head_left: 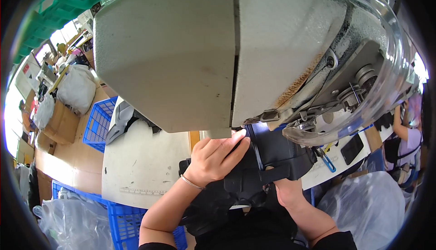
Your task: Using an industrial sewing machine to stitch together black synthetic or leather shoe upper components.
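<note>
A large grey sewing machine [181, 55] fills the upper middle, its needle area hidden behind its own head. Beneath it lies a black bag [277, 148] with panels and straps, sagging toward my lap. My left hand [215, 157] is at the bag's left side, close under the machine head. Its fingers are bent and pinched together at the edge of the black material; the exact contact is partly hidden. My right hand [287, 192] reaches under a black strap [268, 175] on the bag's near right side. Its fingers are hidden by the bag.
A pale worktable [141, 168] carries grey and black pieces [125, 120]. Blue-handled snips [327, 161] and a dark phone [352, 150] lie at right. Blue crates [100, 123], plastic bags [363, 209] and a carton [61, 123] stand around. Another person [406, 136] is at far right.
</note>
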A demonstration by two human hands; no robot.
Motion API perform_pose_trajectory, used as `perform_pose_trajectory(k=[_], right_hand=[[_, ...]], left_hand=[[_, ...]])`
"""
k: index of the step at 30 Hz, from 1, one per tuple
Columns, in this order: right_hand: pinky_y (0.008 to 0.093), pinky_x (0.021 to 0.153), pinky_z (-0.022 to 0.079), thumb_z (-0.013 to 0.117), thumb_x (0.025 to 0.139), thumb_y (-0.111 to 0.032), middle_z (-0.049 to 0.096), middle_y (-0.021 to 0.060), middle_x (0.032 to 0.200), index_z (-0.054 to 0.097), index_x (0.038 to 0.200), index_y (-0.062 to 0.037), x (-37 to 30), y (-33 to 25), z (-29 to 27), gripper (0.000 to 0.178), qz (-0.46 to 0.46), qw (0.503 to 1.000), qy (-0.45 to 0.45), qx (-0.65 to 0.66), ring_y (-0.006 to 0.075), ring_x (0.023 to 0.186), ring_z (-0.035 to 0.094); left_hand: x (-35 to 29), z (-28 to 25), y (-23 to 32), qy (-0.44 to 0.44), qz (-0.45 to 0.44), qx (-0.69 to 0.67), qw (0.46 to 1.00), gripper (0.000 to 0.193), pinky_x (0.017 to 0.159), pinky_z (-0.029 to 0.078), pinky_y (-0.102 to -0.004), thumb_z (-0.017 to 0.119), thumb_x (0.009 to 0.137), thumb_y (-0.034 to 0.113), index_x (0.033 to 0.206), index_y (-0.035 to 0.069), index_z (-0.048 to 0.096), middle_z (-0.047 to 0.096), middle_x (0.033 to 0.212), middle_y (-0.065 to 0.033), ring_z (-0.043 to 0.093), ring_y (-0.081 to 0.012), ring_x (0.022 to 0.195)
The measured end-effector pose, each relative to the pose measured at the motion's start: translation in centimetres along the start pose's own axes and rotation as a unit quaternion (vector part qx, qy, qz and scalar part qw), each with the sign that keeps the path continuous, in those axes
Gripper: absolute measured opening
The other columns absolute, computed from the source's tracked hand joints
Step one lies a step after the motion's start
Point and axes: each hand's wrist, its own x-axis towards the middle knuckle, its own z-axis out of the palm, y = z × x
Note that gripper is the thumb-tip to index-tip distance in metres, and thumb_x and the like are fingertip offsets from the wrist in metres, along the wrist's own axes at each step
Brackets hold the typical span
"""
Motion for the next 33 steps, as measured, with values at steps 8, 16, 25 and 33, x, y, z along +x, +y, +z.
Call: perform_pose_trajectory(k=[8, 16, 25, 33], right_hand=[[0.0292, 0.076, 0.053, 0.067, 0.087, 0.004, 0.066, 0.0034, 0.100, 0.064, 0.109, -0.0022, 0.2, 0.9, 0.8, 0.024, -0.072, 0.997, -0.003, -0.014, 0.0137, 0.087, 0.064], [0.0273, 0.075, 0.052, 0.068, 0.090, 0.000, 0.066, 0.0033, 0.096, 0.067, 0.103, -0.0010, 0.4, 0.9, 1.8, 0.013, -0.097, 0.995, 0.013, 0.025, 0.0109, 0.084, 0.063], [0.0314, 0.073, 0.056, 0.067, 0.085, 0.007, 0.064, 0.0042, 0.100, 0.061, 0.111, -0.0042, 0.7, 1.1, 1.3, 0.029, -0.082, 0.996, 0.012, 0.017, 0.0154, 0.088, 0.065], [0.0262, 0.073, 0.051, 0.068, 0.090, -0.001, 0.064, 0.0021, 0.097, 0.064, 0.107, -0.0010, 0.9, 1.0, 2.1, 0.017, -0.093, 0.995, 0.012, -0.029, 0.0095, 0.084, 0.060]], left_hand=[[-0.5, 0.3, -0.6, 0.006, 0.001, -0.020, 1.000, 0.032, 0.062, 0.050, -0.0269, 0.072, 0.069, 0.005, 0.102, 0.005, 0.072, 0.069, 0.096, -0.0052, 0.063, -0.0159, 0.078], [-0.2, 0.4, -0.6, 0.018, -0.009, -0.021, 1.000, 0.032, 0.064, 0.052, -0.0278, 0.071, 0.068, 0.004, 0.100, 0.004, 0.072, 0.069, 0.092, -0.0048, 0.065, -0.0173, 0.082], [-0.3, 0.5, -0.4, 0.024, -0.014, -0.011, 1.000, 0.032, 0.064, 0.051, -0.0272, 0.073, 0.066, 0.004, 0.098, 0.004, 0.073, 0.067, 0.091, -0.0027, 0.065, -0.0166, 0.082], [-0.9, 1.8, -1.1, 0.076, -0.015, -0.038, 0.996, 0.032, 0.064, 0.050, -0.0291, 0.073, 0.065, 0.005, 0.097, 0.006, 0.074, 0.065, 0.087, -0.0009, 0.064, -0.0175, 0.079]])
